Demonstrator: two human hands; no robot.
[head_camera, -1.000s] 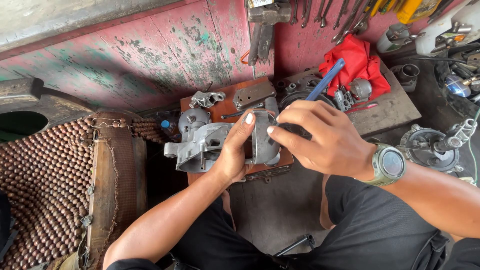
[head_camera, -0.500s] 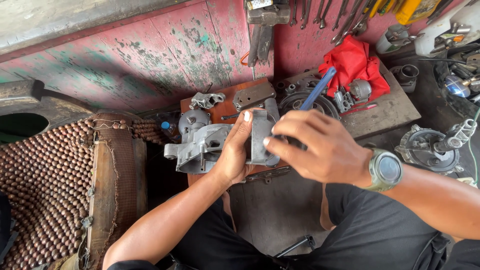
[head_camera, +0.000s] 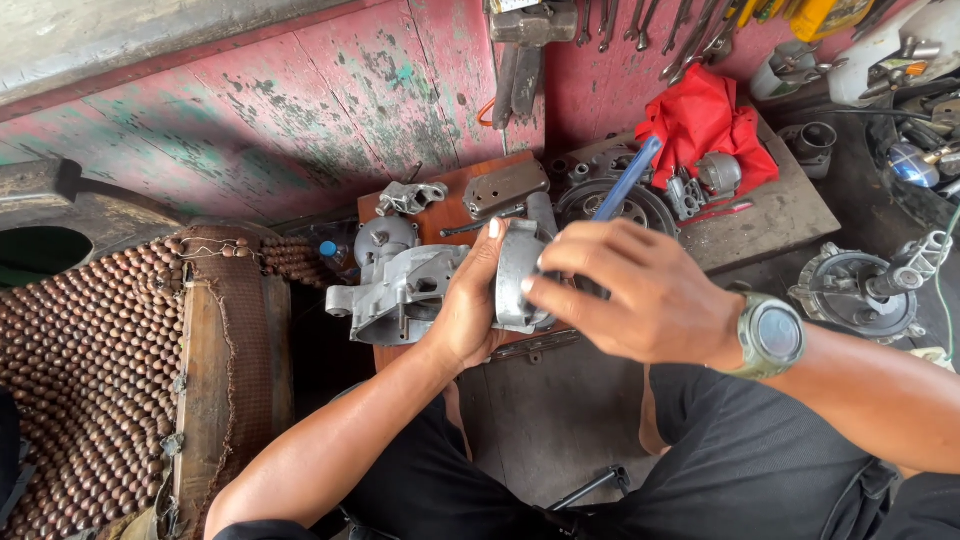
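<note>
Grey metal housing (head_camera: 405, 290) in left hand (head_camera: 470, 310), right hand (head_camera: 630, 290) on its cover (head_camera: 515, 275)

Two hands: left hand (head_camera: 470, 310) at 6 o'clock, right hand (head_camera: 635, 290) toward 3. One grey metal housing (head_camera: 405, 290), one red cloth (head_camera: 705, 120) at 1 o'clock, one wristwatch (head_camera: 772, 335).

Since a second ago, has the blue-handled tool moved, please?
Yes. The blue-handled tool, in the right hand, has swung more upright, its top drawing away from the red cloth toward the left.
</note>
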